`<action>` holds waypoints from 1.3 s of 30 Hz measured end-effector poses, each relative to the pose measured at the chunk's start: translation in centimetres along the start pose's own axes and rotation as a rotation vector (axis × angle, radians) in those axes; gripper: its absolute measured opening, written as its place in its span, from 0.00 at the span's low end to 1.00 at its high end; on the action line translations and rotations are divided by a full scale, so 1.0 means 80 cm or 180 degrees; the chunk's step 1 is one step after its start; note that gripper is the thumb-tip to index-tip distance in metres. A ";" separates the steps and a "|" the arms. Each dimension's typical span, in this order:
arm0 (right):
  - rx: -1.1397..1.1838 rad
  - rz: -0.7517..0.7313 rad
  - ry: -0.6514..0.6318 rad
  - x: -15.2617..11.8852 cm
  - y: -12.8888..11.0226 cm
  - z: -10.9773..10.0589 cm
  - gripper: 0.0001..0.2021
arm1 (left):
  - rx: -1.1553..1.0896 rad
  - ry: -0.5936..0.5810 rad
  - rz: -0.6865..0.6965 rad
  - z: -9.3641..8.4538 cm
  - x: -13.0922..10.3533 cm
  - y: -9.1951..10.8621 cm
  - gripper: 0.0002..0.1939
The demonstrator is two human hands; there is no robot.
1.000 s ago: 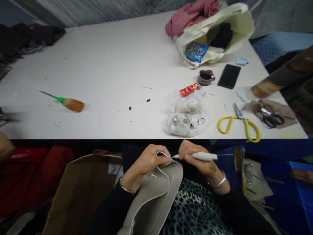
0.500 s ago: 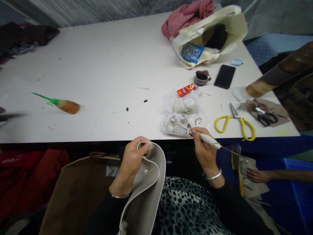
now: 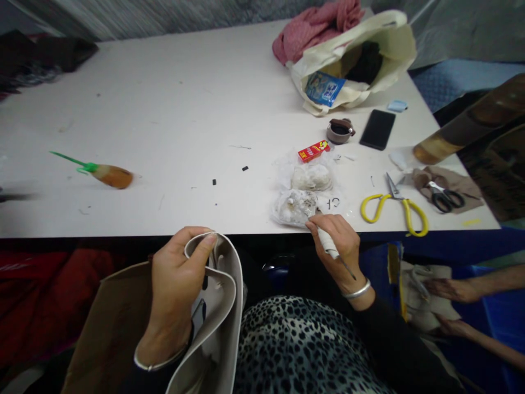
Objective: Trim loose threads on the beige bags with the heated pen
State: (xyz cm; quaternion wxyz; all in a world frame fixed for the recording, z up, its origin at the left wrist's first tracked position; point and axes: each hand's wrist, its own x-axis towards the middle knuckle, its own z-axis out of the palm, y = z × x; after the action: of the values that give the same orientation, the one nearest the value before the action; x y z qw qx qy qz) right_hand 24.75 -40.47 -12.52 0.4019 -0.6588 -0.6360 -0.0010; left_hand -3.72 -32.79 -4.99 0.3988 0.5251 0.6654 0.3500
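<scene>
My left hand (image 3: 180,279) is closed on the folded top edge of a pale grey leather-like piece (image 3: 235,323), thumb on top. The piece curves into an open fold and hangs down over the lap. My right hand (image 3: 338,243) grips a thin metal tool with a white wrapped handle (image 3: 327,242); its rod sticks out below the palm. The tool's upper end is near a clear plastic bag of whitish, dark-speckled material (image 3: 295,207) at the table's front edge. Whether that end touches the bag I cannot tell.
On the white table (image 3: 164,120) lie yellow-handled scissors (image 3: 394,205), black-handled scissors (image 3: 445,197), a phone (image 3: 377,129), a red box (image 3: 314,151), a cloth bag (image 3: 394,38) and an amber bottle with green nozzle (image 3: 110,176). At right, another person's hands (image 3: 451,290) handle grey pieces.
My left hand and the grey piece have moved left and nearer to me. My right hand has shifted slightly left, and the tool has turned to point more steeply down.
</scene>
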 end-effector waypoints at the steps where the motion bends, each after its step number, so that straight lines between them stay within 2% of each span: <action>1: -0.0059 -0.0041 -0.0016 0.000 -0.001 0.000 0.04 | -0.0099 -0.0083 -0.0049 0.000 -0.001 -0.002 0.14; 7: 0.0070 -0.0149 0.0177 -0.003 0.004 -0.002 0.03 | -0.0963 -0.0818 -0.0667 0.012 0.003 -0.038 0.16; 11: 0.0074 -0.0258 0.0186 -0.007 0.010 -0.005 0.06 | -0.1025 -0.0907 -0.0760 0.011 0.002 -0.052 0.16; 15: 0.0517 -0.0102 0.0443 -0.006 -0.009 -0.008 0.05 | -0.0817 -0.1032 -0.0629 0.017 -0.005 -0.051 0.13; 17: 0.1166 0.0291 0.0326 -0.004 -0.029 -0.007 0.02 | -0.0686 -0.1132 -0.0483 0.025 -0.008 -0.050 0.11; 20: 0.2322 0.0982 -0.0108 0.000 -0.057 0.001 0.07 | -0.0502 -0.1396 -0.0304 0.038 -0.012 -0.045 0.10; 23: 0.2883 0.1152 -0.0585 0.002 -0.069 0.007 0.10 | -0.0418 -0.1677 -0.0250 0.046 -0.014 -0.036 0.09; 28: 0.2968 0.1064 -0.0991 0.003 -0.065 0.005 0.11 | -0.0317 -0.1937 -0.0193 0.051 -0.014 -0.025 0.06; 39: 0.3092 0.1199 -0.1137 0.004 -0.061 0.006 0.10 | -0.0343 -0.2048 -0.0168 0.052 -0.015 -0.027 0.07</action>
State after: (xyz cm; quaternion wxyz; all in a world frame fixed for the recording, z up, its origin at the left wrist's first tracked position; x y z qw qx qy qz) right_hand 20.42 -40.60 -10.12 0.5388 -0.4898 -0.4927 0.4764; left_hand -0.72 -34.20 -8.55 0.6248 0.5695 0.4991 0.1903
